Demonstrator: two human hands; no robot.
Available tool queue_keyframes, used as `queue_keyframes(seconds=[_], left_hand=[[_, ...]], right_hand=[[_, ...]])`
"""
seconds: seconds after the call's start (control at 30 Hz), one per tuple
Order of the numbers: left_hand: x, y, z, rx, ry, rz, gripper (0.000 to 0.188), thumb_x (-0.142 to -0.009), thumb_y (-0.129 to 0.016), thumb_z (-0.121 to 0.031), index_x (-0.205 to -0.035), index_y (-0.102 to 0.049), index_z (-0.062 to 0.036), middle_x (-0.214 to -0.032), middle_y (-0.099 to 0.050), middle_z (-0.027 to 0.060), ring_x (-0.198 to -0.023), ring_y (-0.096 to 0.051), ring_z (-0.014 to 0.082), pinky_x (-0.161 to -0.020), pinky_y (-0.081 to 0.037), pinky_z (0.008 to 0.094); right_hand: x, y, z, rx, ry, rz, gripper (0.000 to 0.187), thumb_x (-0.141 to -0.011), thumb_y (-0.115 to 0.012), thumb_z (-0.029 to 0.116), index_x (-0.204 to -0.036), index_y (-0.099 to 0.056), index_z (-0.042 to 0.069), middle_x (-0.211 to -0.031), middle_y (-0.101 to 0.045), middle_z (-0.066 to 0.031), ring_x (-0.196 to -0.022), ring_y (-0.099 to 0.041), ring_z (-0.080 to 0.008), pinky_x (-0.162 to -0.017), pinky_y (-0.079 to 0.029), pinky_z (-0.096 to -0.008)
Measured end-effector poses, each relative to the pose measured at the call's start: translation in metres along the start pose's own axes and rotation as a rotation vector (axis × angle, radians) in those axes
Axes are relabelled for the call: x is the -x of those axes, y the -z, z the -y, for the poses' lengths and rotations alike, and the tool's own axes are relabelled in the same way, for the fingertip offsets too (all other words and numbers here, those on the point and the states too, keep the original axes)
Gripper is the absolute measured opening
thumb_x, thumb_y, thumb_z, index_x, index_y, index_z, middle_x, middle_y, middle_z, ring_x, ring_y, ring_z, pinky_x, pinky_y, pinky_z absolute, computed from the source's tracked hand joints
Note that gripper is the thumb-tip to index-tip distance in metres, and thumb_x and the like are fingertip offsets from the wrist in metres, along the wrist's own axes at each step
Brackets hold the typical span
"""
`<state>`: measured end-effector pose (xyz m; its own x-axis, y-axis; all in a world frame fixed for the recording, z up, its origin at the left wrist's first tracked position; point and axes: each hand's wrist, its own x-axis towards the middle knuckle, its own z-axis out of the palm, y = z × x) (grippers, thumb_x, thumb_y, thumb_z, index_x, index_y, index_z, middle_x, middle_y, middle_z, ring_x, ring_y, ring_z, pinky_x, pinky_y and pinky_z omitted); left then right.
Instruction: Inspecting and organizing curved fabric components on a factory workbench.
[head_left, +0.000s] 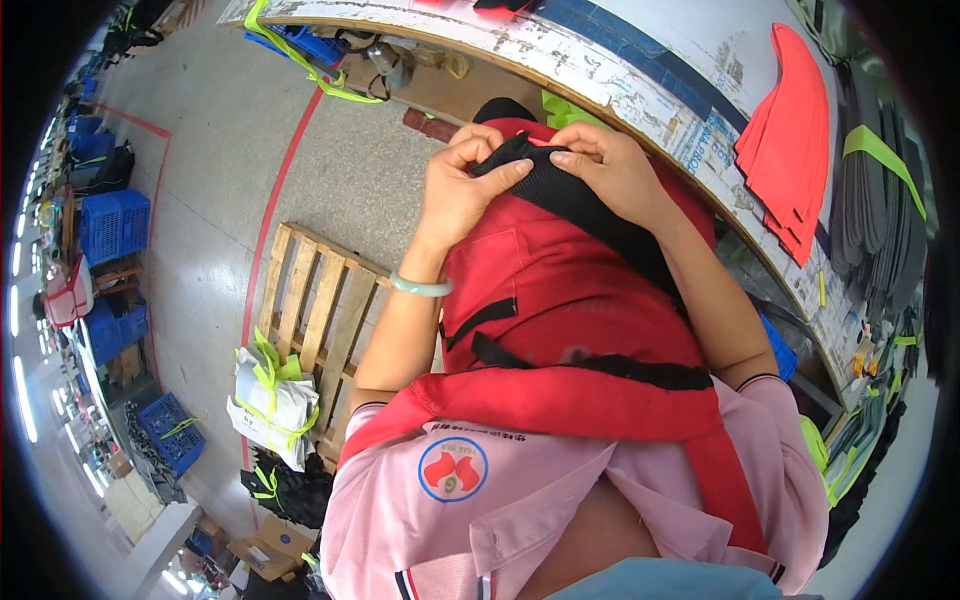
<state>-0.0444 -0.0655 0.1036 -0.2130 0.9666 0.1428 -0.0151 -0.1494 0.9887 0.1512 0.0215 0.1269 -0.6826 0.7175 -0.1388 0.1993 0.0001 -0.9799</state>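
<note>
Both my hands hold a black ribbed fabric strip (pixel 560 195) in front of my chest, over a red apron (pixel 570 300) with black straps. My left hand (pixel 462 185) pinches the strip's upper end with curled fingers; a pale green bangle (pixel 420 287) sits on that wrist. My right hand (pixel 610 165) grips the same end from the right, thumb and fingers closed on the fabric. The strip runs down and right along my right forearm.
A worn white worktable (pixel 640 85) curves across the top, carrying a stack of red-orange fabric pieces (pixel 790 140) and grey pieces with yellow-green tape (pixel 880 200). Below lie a wooden pallet (pixel 320 300), tied white bundles (pixel 270 400) and blue crates (pixel 115 225).
</note>
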Motion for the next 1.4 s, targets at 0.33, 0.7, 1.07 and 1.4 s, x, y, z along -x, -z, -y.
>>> queue_keyframes(seconds=[0.33, 0.7, 1.07, 1.4], left_hand=[[0.010, -0.005, 0.030, 0.675, 0.441, -0.017, 0.021, -0.095, -0.058, -0.015, -0.092, -0.067, 0.0027, -0.092, -0.060, 0.0032, -0.093, -0.059, 0.0157, -0.085, -0.046, 0.0283], [0.006, 0.012, 0.007, 0.160, 0.404, 0.207, 0.021, -0.090, -0.056, 0.004, -0.110, -0.063, 0.0024, -0.103, -0.066, 0.0050, -0.094, -0.063, 0.0115, -0.084, -0.050, 0.0241], [0.016, 0.007, 0.043, 0.359, 0.379, 0.187, 0.019, -0.079, -0.053, 0.014, -0.078, -0.056, -0.0041, -0.068, -0.055, -0.0039, -0.064, -0.053, 0.0040, -0.057, -0.041, 0.0164], [0.022, 0.003, 0.044, 0.622, 0.471, 0.083, 0.017, -0.085, -0.059, 0.006, -0.098, -0.061, -0.0037, -0.088, -0.062, -0.0002, -0.075, -0.058, 0.0061, -0.068, -0.046, 0.0182]], right_hand=[[0.013, -0.006, -0.008, 0.201, 0.051, 0.019, 0.018, -0.087, -0.063, 0.018, -0.101, -0.062, 0.007, -0.080, -0.064, -0.0096, -0.072, -0.062, -0.0186, -0.069, -0.047, -0.0309], [0.029, -0.005, -0.016, 0.248, -0.063, 0.022, 0.019, -0.088, -0.064, 0.016, -0.102, -0.063, 0.003, -0.078, -0.065, -0.0081, -0.073, -0.059, -0.0113, -0.069, -0.046, -0.0267], [0.031, -0.011, -0.010, 0.129, -0.033, 0.136, 0.016, -0.091, -0.060, 0.011, -0.101, -0.061, -0.001, -0.085, -0.064, -0.0039, -0.080, -0.058, -0.0083, -0.074, -0.046, -0.0253], [0.038, -0.014, -0.013, 0.432, 0.084, -0.049, 0.014, -0.089, -0.060, 0.017, -0.093, -0.063, 0.004, -0.080, -0.066, -0.0136, -0.073, -0.065, -0.0278, -0.065, -0.048, -0.0355]])
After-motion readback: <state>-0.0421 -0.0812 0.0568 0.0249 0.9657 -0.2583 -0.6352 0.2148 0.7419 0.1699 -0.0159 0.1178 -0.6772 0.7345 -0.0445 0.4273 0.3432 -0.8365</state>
